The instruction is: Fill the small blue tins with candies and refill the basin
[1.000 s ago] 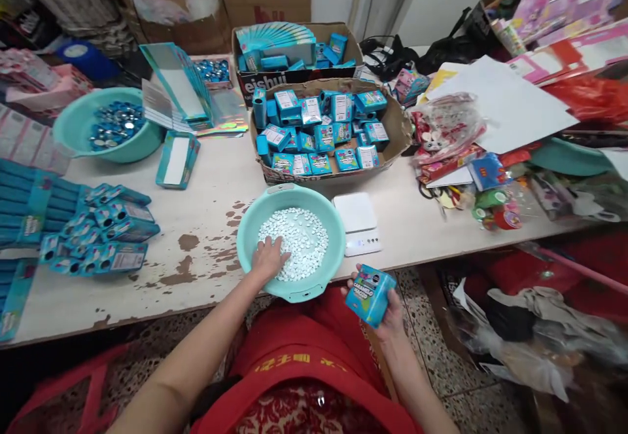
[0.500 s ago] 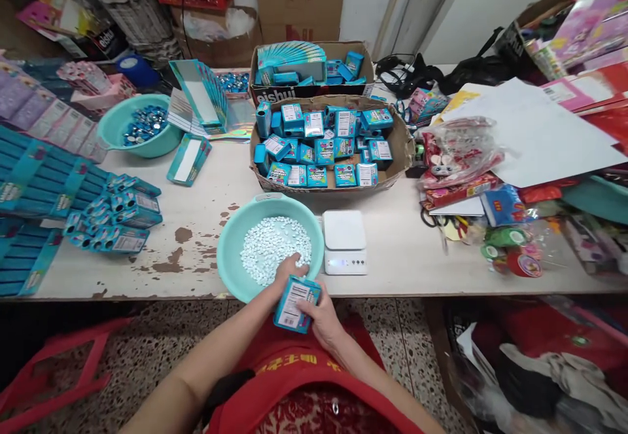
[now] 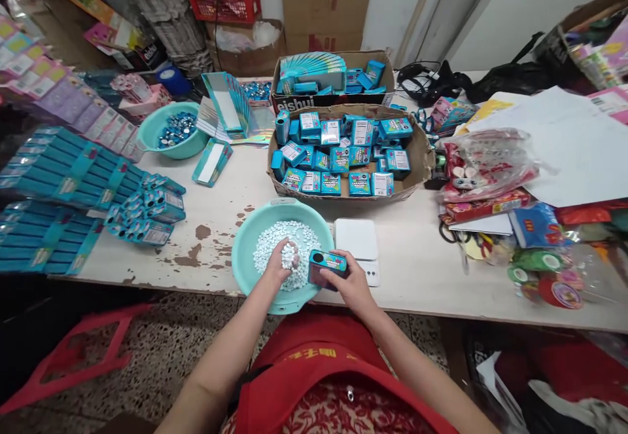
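Note:
My left hand [image 3: 277, 262] is cupped round a handful of small white candies inside the turquoise bowl [image 3: 244, 275]. More white candies [image 3: 267, 237] cover the bowl's bottom. In my right hand [image 3: 354, 283] is a small blue candy box [image 3: 334, 261], tipped on its side over the bowl's right rim. A dark round hole shows in the box's end, turned up and toward the left. Just behind my right hand sits a white kitchen scale [image 3: 356, 239], partly covered by that hand.
A cardboard box [image 3: 422, 159] of blue candy boxes stands behind the bowl, another carton [image 3: 333, 100] beyond it. At left are blue boxes [image 3: 147, 215] with holes and a bowl of shiny blue pieces [image 3: 147, 139]. Scissors [image 3: 454, 232], tape rolls [image 3: 547, 262] and packets lie at right.
My left hand has scooped up white candies. My right hand has raised the box and turned it so its holed end shows. The view has shifted, moving the scene right.

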A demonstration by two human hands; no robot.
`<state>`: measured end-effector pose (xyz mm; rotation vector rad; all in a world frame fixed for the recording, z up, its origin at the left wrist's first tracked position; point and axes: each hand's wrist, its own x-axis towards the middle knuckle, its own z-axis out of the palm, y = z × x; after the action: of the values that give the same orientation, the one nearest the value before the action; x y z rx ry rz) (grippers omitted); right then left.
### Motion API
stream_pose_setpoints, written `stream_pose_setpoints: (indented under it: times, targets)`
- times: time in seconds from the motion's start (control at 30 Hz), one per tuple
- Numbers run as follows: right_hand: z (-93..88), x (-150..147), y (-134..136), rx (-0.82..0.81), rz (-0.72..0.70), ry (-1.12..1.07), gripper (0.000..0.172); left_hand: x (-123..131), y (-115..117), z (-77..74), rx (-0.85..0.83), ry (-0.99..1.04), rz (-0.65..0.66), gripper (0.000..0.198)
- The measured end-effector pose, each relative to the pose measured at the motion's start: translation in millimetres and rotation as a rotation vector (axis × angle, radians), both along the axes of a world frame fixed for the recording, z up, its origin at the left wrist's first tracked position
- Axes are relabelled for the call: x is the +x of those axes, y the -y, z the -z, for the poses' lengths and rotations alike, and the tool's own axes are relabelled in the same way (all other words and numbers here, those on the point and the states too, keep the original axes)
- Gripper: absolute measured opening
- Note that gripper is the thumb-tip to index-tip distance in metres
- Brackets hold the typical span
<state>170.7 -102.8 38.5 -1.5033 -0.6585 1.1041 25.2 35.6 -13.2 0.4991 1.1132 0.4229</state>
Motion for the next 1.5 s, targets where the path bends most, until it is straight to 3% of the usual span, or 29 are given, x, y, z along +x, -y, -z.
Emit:
stream_pose_setpoints:
  times: [0.2,0.3,0.53,0.8,1.0,1.27,1.5]
  targets:
    - [16.9,-25,-28,0.104,0.01,0.588,0.027,10,-6,-45.7,0.122,0.289,-0.207,0.028]
    - [23.4,-37,-37,0.075,-0.031,0.728,0.031,18,-4,-54.6,0.267,0.253,-0.324,0.027]
    - [16.5,-45,-44,0.015,-0.044,0.808,0.036,25,-13,-52.3,0.38,0.193,-0.335,0.03]
    - [16.9,-33,-48,-0.028,-0.041,0.672,0.034,33,-16,-58.1,0.377,0.181,-0.25,0.037]
    - [16.0,-23,-54,0.009,-0.074,0.646,0.031,37,-15,-62.4,0.46,0.138,-0.272,0.033]
    - [13.2,-23,-61,0.009,-0.094,0.645,0.035,36,-14,-57.2,0.562,0.098,-0.314,0.027]
    - [16.5,-27,-62,0.016,-0.051,0.601,0.035,35,-11,-53.7,0.601,0.136,-0.275,0.024]
